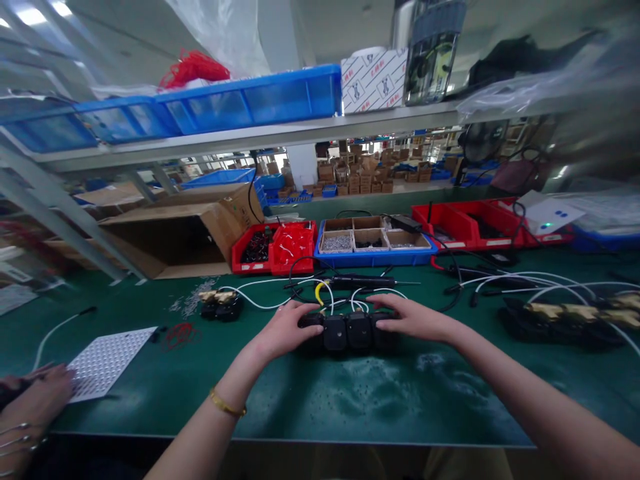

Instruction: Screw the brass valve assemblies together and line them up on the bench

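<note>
A row of joined black blocks sits on the green bench in front of me, with white tubes or cables rising at its back. My left hand grips the left end, thumb on the front face and fingers behind. At the right end, my right hand holds it the same way. Between my hands, a yellow curved piece stands behind the row. Just beyond lies a black tool with a thin metal shaft, perhaps an electric screwdriver.
Black-and-brass assemblies lie left and right. Behind are red bins, a blue divided tray and an open carton. Another person's hand touches a white perforated sheet. A shelf spans overhead.
</note>
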Available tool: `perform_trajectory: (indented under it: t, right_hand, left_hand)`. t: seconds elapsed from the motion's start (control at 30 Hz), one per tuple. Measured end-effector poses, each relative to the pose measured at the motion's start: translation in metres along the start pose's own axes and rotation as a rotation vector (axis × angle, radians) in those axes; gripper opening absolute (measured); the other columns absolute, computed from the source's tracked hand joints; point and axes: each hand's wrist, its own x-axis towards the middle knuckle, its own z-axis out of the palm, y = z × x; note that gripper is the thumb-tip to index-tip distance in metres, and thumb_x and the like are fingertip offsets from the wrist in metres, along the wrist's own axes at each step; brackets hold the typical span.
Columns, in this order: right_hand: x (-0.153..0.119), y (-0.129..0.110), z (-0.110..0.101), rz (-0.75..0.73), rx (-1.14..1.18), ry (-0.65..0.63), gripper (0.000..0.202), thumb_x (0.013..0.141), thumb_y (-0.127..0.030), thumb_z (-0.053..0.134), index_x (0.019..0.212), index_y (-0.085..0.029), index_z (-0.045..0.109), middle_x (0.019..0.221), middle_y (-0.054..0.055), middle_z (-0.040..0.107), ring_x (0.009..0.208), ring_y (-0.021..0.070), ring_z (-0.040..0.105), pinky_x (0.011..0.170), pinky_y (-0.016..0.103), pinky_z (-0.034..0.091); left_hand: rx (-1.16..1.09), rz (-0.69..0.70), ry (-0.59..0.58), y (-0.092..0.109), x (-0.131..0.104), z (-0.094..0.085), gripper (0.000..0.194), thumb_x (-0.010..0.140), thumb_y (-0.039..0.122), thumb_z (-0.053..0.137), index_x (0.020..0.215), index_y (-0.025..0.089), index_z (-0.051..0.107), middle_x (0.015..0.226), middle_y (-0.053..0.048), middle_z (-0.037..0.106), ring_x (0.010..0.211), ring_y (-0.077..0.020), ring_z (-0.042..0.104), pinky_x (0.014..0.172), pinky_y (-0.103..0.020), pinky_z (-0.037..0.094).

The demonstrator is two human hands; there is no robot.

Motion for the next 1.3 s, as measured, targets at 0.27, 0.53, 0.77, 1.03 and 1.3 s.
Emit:
perform_trajectory:
  t: [0.27,0.53,0.77,1.03,1.3]
  right_hand:
    - [-0.009,0.016,0.029,0.006,0.009,0.385,0.025,0.099,-0.038,0.065,0.112,-0.016,0.066,0.113,0.006,0.067,0.098,0.0196,0.066,0.087,0.04,0.058]
    - [-0.004,0.01,0.078,-0.028,0.085,0.738,0.026,0.1,-0.038,0.062,0.116,-0.017,0.064,0.117,0.007,0.065,0.099,0.0198,0.065,0.086,0.04,0.058]
    - [-0.031,0.002,0.064,-0.109,0.079,0.768,0.026,0.101,-0.037,0.062,0.119,-0.017,0.063,0.116,0.007,0.066,0.094,0.018,0.066,0.082,0.037,0.06]
    - [-0.196,0.092,-0.024,0.172,-0.144,1.026,0.031,0.102,-0.038,0.06,0.126,-0.019,0.061,0.123,0.009,0.064,0.104,0.0213,0.065,0.089,0.042,0.059]
    - [-0.322,0.219,-0.172,0.603,-0.476,0.956,0.036,0.1,-0.038,0.063,0.13,-0.019,0.06,0.133,0.01,0.06,0.115,0.0252,0.062,0.098,0.048,0.055]
  left_hand:
    - [0.012,0.003,0.18,-0.013,-0.008,0.022,0.047,0.088,0.047,0.065,0.132,0.031,0.067,0.143,-0.009,0.052,0.138,-0.0322,0.045,0.119,-0.05,0.035]
    - [0.043,0.044,0.257,-0.023,-0.007,0.031,0.046,0.09,0.048,0.058,0.131,0.029,0.069,0.14,-0.008,0.058,0.135,-0.0314,0.048,0.118,-0.05,0.036]
    - [0.228,0.052,0.453,-0.02,-0.006,0.024,0.061,0.085,0.059,0.05,0.131,0.023,0.069,0.139,-0.015,0.059,0.13,-0.0414,0.052,0.107,-0.06,0.045]
    - [-0.116,0.461,0.418,0.156,0.0,0.113,0.047,0.09,0.052,0.057,0.131,0.032,0.066,0.124,-0.006,0.065,0.117,-0.0289,0.06,0.105,-0.049,0.051]
    - [-0.013,0.528,0.217,0.329,0.045,0.178,0.085,0.08,0.03,0.073,0.157,0.029,0.036,0.153,-0.014,0.045,0.141,-0.036,0.041,0.116,-0.055,0.037]
